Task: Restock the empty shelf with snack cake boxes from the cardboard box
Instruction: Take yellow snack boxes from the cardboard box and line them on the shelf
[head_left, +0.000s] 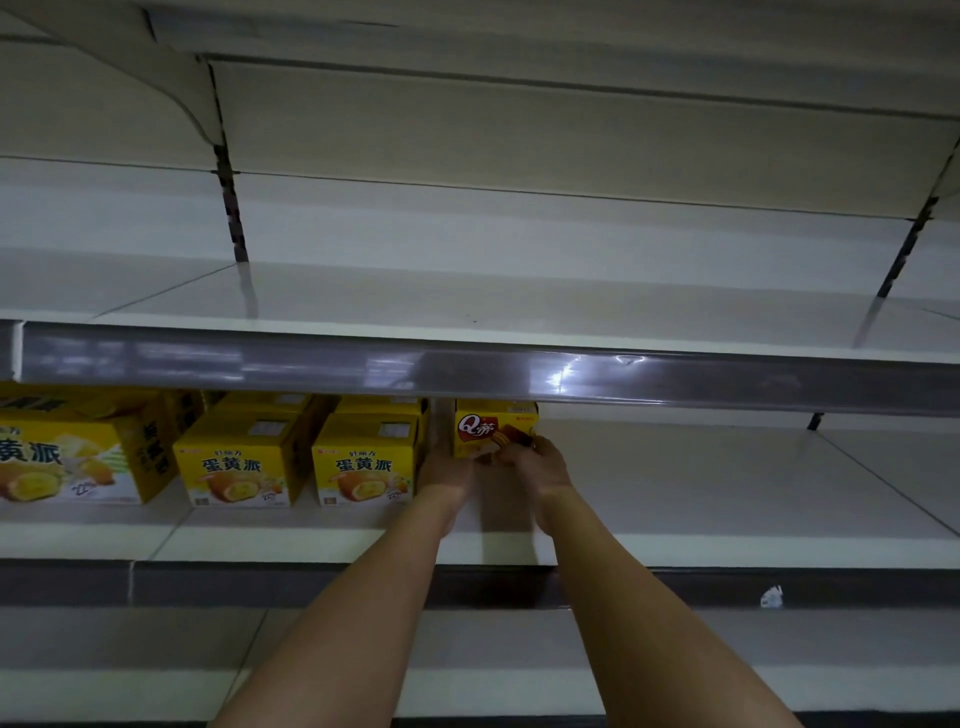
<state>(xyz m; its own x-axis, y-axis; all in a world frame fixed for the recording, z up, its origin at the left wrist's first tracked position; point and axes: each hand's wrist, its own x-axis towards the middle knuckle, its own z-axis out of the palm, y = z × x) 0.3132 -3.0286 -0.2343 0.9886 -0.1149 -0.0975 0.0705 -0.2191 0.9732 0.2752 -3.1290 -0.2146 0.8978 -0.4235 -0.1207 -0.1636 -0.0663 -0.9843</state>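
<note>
The Q-brand snack cake box (493, 427) is stood upright deep on the middle shelf (675, 499), gripped at its lower front by the left hand (449, 470) at 7 o'clock and the right hand (540, 465) at 5 o'clock, equally near.

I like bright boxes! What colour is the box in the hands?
Yellow box, red logo; head view.

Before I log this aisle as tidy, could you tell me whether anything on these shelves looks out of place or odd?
One thing: a small crumpled white scrap sits on the dark price rail of the middle shelf, right of the arms. Otherwise, the yellow boxes stand straight, and both hands are on the Q-label box.
</note>
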